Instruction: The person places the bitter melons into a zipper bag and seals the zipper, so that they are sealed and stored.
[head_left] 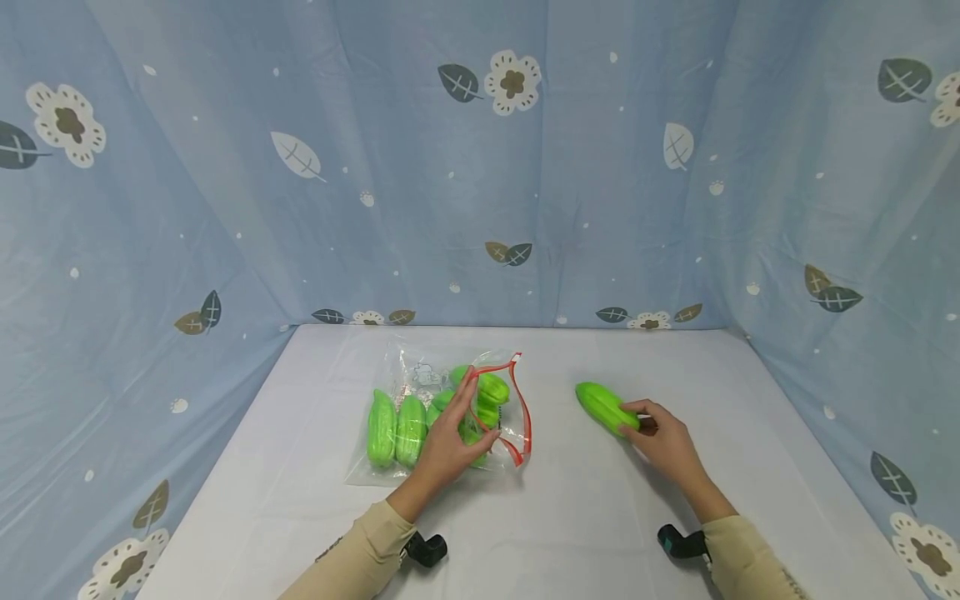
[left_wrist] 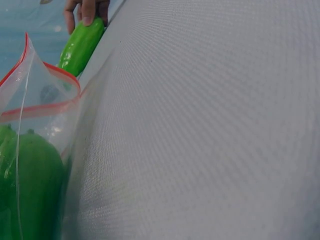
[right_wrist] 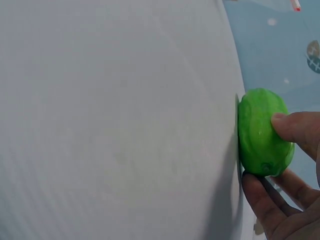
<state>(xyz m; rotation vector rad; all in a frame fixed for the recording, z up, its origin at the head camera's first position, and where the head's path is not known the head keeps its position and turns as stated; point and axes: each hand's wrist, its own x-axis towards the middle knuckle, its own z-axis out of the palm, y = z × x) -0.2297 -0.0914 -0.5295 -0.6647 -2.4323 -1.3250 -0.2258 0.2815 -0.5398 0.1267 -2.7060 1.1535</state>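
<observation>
My right hand (head_left: 663,442) grips one end of a bright green, ribbed, cucumber-shaped vegetable (head_left: 606,408) low over the white table. In the right wrist view, the thumb lies on one side of the vegetable (right_wrist: 262,135) and fingers lie under the other. A clear zip bag (head_left: 397,354) with a red seal lies on the table to the left, holding several similar green vegetables (head_left: 411,431). Across the bag's mouth lies my left hand (head_left: 447,446), its fingers straight and its thumb spread toward the red seal (head_left: 528,425). The mouth gapes toward the right.
The table (head_left: 570,517) has a white cover. Blue patterned curtain (head_left: 420,167) encloses its back and both sides. Black camera mounts (head_left: 426,550) sit at the wrists.
</observation>
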